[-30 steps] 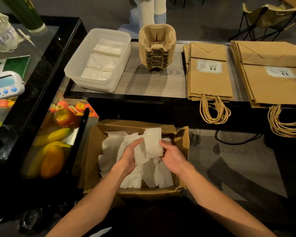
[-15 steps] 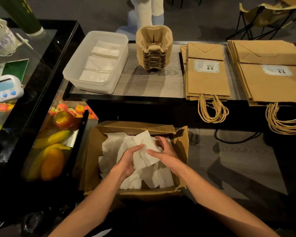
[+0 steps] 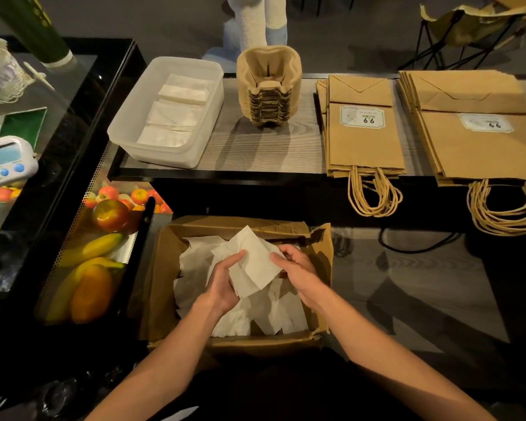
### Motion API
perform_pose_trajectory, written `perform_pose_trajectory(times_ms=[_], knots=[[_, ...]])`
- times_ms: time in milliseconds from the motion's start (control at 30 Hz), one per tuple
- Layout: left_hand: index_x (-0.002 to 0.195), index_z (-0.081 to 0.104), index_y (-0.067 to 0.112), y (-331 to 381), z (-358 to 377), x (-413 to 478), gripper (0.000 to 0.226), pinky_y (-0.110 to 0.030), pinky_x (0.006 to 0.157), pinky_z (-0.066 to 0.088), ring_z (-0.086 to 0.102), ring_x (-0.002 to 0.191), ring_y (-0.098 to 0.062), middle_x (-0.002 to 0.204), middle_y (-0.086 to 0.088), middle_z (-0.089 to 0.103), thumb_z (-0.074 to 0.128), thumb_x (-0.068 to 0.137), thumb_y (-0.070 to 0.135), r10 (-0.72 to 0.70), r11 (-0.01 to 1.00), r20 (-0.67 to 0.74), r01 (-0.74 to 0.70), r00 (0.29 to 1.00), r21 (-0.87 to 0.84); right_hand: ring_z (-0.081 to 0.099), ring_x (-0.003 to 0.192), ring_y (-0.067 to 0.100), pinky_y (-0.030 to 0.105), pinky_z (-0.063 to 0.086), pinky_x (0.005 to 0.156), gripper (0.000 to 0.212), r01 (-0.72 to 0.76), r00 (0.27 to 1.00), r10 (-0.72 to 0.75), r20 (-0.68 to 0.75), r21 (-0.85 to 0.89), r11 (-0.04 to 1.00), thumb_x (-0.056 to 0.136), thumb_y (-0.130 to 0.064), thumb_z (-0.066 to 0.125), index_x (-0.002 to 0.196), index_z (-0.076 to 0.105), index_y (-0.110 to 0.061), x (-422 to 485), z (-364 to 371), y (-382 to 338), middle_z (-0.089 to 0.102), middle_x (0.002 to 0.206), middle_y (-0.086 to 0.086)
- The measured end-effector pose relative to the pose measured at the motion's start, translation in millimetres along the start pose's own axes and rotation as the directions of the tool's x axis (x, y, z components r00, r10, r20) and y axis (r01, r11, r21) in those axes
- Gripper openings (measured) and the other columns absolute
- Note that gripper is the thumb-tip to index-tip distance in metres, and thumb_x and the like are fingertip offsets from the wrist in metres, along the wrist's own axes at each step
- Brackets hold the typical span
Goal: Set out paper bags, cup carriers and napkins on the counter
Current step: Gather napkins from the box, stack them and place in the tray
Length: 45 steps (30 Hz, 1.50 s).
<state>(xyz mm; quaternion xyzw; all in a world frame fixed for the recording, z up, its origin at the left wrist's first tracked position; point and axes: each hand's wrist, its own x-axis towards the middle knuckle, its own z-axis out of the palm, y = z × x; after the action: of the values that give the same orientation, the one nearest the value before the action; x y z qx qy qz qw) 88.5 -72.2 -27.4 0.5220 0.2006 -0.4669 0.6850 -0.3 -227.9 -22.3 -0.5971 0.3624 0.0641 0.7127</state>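
Over an open cardboard box (image 3: 161,287) full of loose white napkins, both hands hold one white napkin (image 3: 252,262), tilted like a diamond. My left hand (image 3: 223,284) grips its left edge, and my right hand (image 3: 296,268) pinches its right corner. On the counter (image 3: 255,150) stand a clear plastic tub (image 3: 128,132) with folded napkins inside, a stack of brown cup carriers (image 3: 268,86), and two piles of flat brown paper bags (image 3: 365,138) (image 3: 474,144) with handles hanging over the front edge.
A display case at the left holds apples (image 3: 110,214) and bananas (image 3: 101,244). A white timer (image 3: 3,159) sits on the black glass top. A folding chair (image 3: 468,28) stands beyond the counter at the far right. A dark cable (image 3: 413,247) lies on the floor.
The napkin held upright a second ago has been turned and lowered between both hands. My right hand has shifted onto its right corner. The view has drifted slightly.
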Motion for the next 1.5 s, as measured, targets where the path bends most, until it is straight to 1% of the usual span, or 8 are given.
perform_pose_trajectory(times_ms=[467,667,800,1000,1133,1267,1400,1500], knots=[[0.116,0.066,0.012,-6,-8,5,0.028,-0.047,0.087,0.052,0.064,0.099,-0.039,0.1,-0.018,0.073,0.064,0.092,0.025,-0.045,0.995,-0.034,0.042,0.998,-0.092,0.059,0.106,0.007,0.02,0.045,0.073,0.02,0.054,0.99,-0.05,-0.133,0.022,0.998,0.1,-0.016,0.062,0.112,0.062,-0.033,-1,-4,-14,0.064,0.119,-0.005],[0.118,0.067,0.012,-4,-7,6,0.032,-0.046,0.085,0.053,0.065,0.098,-0.038,0.101,-0.018,0.074,0.065,0.088,0.024,-0.026,0.995,0.011,0.027,1.0,-0.093,0.046,0.117,0.006,0.022,0.042,0.094,0.004,0.289,0.911,-0.392,-0.131,-0.476,0.83,0.1,-0.031,0.061,0.103,0.061,-0.033,-6,0,-8,0.049,0.118,-0.015],[0.126,0.064,0.012,-4,-7,6,0.036,-0.046,0.085,0.054,0.067,0.096,-0.036,0.101,-0.017,0.075,0.062,0.092,0.023,-0.01,0.995,0.056,0.016,0.998,-0.1,0.046,0.109,0.006,0.026,0.045,0.087,0.028,0.348,0.913,-0.405,0.051,-0.617,0.706,0.093,-0.046,0.066,0.116,0.061,-0.031,-16,8,-18,0.051,0.115,-0.015],[0.135,0.061,0.013,-6,-6,6,0.052,-0.044,0.082,0.055,0.067,0.098,-0.033,0.111,-0.019,0.071,0.068,0.088,0.035,-0.016,0.995,0.052,0.021,0.998,-0.094,0.058,0.102,0.005,0.013,0.048,0.069,0.041,0.306,0.937,-0.35,-0.004,-0.475,0.825,0.097,-0.025,0.066,0.137,0.056,-0.03,-18,18,-18,0.058,0.113,-0.011],[0.138,0.061,0.012,-8,-4,5,0.058,-0.043,0.083,0.054,0.068,0.097,-0.03,0.116,-0.017,0.07,0.058,0.095,0.052,-0.029,0.993,0.091,0.039,0.995,-0.107,0.052,0.094,-0.007,0.004,0.04,0.071,0.027,0.358,0.883,-0.463,-0.08,-0.524,0.773,0.098,-0.022,0.064,0.125,0.065,-0.021,-19,22,-15,0.058,0.114,-0.012],[0.142,0.059,0.008,-10,-10,12,0.076,-0.045,0.097,0.049,0.065,0.112,-0.031,0.128,-0.019,0.065,0.055,0.093,0.066,-0.004,0.994,0.152,0.021,0.988,-0.108,0.054,0.094,0.003,0.013,0.042,0.075,0.018,0.513,0.692,-0.72,0.055,-0.739,0.436,0.094,-0.016,0.065,0.112,0.07,-0.018,-16,28,-5,0.061,0.107,-0.006],[0.115,0.073,0.004,-9,-6,9,0.051,-0.043,0.092,0.054,0.071,0.1,-0.03,0.109,-0.016,0.072,0.059,0.094,0.049,-0.024,0.998,0.17,0.034,0.985,-0.058,0.052,0.101,0.003,0.025,0.049,0.086,0.026,0.576,0.748,-0.613,0.252,-0.705,0.413,0.099,-0.032,0.059,0.121,0.067,-0.021,-15,37,2,0.059,0.115,-0.008],[0.128,0.066,0.003,-6,-6,6,0.054,-0.042,0.09,0.053,0.068,0.102,-0.03,0.114,-0.016,0.069,0.069,0.09,0.041,-0.021,0.993,0.198,0.044,0.98,-0.114,0.053,0.101,0.006,0.023,0.047,0.085,0.023,0.665,0.602,-0.772,0.205,-0.663,0.343,0.099,-0.028,0.056,0.114,0.068,-0.015,-16,36,0,0.061,0.111,-0.002]])
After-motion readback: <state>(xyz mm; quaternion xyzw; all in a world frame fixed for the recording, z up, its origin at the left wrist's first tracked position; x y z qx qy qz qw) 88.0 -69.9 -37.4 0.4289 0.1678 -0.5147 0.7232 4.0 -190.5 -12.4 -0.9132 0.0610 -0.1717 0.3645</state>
